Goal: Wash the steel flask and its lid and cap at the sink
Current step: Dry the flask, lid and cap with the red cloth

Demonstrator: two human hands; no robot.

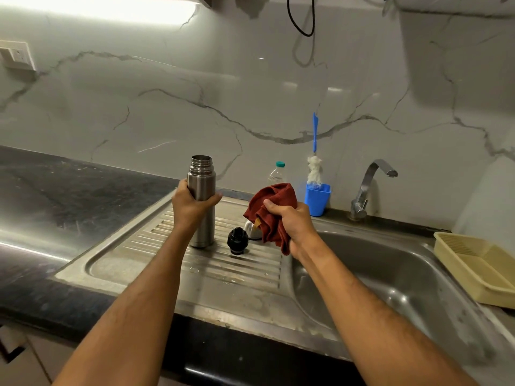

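Judging by the dry tap (373,185), washing looks finished: left hand (192,204) grips the upright steel flask (201,190), right hand (289,221) clutches a red cloth (274,201), black lid (237,240) on the drainboard (156,246).

We look from our single head camera, close above, forward and down at the sink (390,274), backsplash (250,93) toward twelve o'clock.

My left hand (192,204) grips the open steel flask (201,201) upright on the drainboard (156,246) — my right hand (289,221) clutches a red cloth (274,207), black lid (237,240) lying between.
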